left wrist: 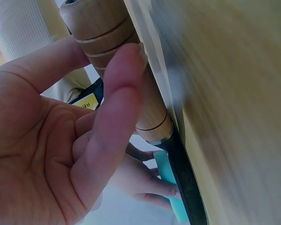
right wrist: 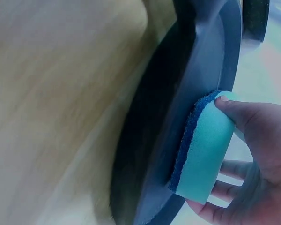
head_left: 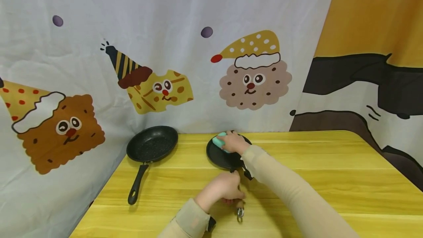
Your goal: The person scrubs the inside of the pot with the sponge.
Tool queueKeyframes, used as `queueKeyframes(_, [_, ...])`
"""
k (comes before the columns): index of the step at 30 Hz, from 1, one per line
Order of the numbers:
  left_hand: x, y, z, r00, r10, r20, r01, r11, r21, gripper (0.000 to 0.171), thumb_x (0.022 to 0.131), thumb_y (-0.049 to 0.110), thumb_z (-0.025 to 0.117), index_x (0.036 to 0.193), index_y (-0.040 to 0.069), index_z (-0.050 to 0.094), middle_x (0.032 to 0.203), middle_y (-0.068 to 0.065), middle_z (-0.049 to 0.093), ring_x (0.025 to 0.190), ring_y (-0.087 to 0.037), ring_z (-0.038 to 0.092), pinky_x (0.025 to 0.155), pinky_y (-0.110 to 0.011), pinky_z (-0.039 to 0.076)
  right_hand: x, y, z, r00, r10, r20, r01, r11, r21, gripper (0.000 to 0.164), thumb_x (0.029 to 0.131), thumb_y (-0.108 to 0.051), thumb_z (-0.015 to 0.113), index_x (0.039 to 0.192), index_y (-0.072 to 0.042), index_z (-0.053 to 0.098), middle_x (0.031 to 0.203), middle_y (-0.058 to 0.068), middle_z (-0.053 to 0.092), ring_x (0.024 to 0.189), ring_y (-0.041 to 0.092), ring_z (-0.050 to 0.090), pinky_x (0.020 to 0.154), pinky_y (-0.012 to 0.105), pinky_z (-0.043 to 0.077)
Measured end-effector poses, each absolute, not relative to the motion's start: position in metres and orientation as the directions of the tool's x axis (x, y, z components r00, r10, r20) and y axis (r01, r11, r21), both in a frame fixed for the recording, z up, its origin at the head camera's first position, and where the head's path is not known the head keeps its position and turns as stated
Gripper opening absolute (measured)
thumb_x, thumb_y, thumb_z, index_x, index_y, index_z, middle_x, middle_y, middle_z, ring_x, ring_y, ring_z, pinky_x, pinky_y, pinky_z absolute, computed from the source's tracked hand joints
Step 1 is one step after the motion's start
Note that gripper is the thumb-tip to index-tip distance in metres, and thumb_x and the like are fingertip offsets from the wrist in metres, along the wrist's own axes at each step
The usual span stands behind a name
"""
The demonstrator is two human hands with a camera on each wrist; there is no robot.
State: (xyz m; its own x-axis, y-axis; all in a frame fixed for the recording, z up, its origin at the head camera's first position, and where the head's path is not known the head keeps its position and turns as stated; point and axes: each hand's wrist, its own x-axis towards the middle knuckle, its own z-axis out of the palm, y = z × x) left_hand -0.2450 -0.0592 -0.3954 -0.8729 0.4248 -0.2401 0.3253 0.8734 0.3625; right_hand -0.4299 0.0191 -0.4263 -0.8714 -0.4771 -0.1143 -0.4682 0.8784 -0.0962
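Observation:
A small black flat pan [head_left: 219,158] lies near the back edge of the table, its wooden handle [left wrist: 153,105] toward me. My left hand [head_left: 224,187] holds that handle between thumb and fingers, just over the tabletop. In my right hand [head_left: 235,142] is a turquoise sponge [right wrist: 208,147] with a dark blue scouring side, pinched between thumb and fingertips. The scouring side faces down against the pan's inner surface, close to the far rim. A metal hanging loop [head_left: 240,213] shows at the handle's end, beyond the left fingers.
To the left, a larger black frying pan [head_left: 155,144] rests with its black handle [head_left: 137,184] pointing toward me. The table [head_left: 330,172] has a yellow wood grain. A cartoon-printed cloth [head_left: 185,6] hangs right behind the table and along its left side.

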Motion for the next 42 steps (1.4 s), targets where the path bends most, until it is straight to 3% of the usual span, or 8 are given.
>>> queueKeyframes(12, [-0.245, -0.058, -0.396, -0.870, 0.422, -0.254, 0.318, 0.876, 0.364, 0.081, 0.090, 0.032, 0.071, 0.146, -0.011, 0.031, 0.044, 0.004, 0.056, 0.042, -0.015, 0.060, 0.038, -0.023, 0.044, -0.434, 0.039, -0.424, -0.876, -0.470, -0.105, -0.447, 0.875, -0.184, 0.055, 0.098, -0.030, 0.058, 0.150, -0.021, 0.041, 0.151, 0.025, 0.030, 0.137, 0.046, 0.027, 0.104, 0.056, 0.035])
queueKeyframes(18, [-0.245, -0.057, -0.396, -0.869, 0.414, -0.271, 0.301, 0.877, 0.374, 0.082, 0.090, 0.033, 0.071, 0.146, -0.010, 0.030, 0.046, 0.003, 0.057, 0.043, -0.015, 0.061, 0.039, -0.024, 0.045, -0.435, 0.050, -0.417, -0.866, -0.481, -0.137, -0.457, 0.872, -0.172, 0.055, 0.098, -0.029, 0.059, 0.149, -0.016, 0.042, 0.148, 0.018, 0.041, 0.137, 0.042, 0.031, 0.109, 0.053, 0.029])
queueKeyframes(28, [-0.244, -0.057, -0.397, -0.867, 0.420, -0.266, 0.306, 0.872, 0.381, 0.081, 0.089, 0.032, 0.071, 0.146, -0.010, 0.031, 0.046, 0.003, 0.058, 0.042, -0.014, 0.060, 0.040, -0.025, 0.046, -0.433, 0.067, -0.408, -0.856, -0.477, -0.200, -0.440, 0.874, -0.206, 0.054, 0.097, -0.026, 0.060, 0.147, -0.012, 0.045, 0.148, 0.018, 0.040, 0.135, 0.038, 0.037, 0.107, 0.050, 0.033])
queueKeyframes(42, [-0.243, -0.057, -0.398, -0.868, 0.417, -0.270, 0.289, 0.866, 0.407, 0.079, 0.089, 0.030, 0.072, 0.145, -0.010, 0.033, 0.046, 0.002, 0.058, 0.040, -0.014, 0.059, 0.040, -0.025, 0.047, -0.430, 0.084, -0.393, -0.826, -0.452, -0.337, -0.349, 0.879, -0.324, 0.054, 0.095, -0.023, 0.062, 0.144, -0.007, 0.047, 0.148, 0.019, 0.041, 0.136, 0.040, 0.034, 0.105, 0.049, 0.036])
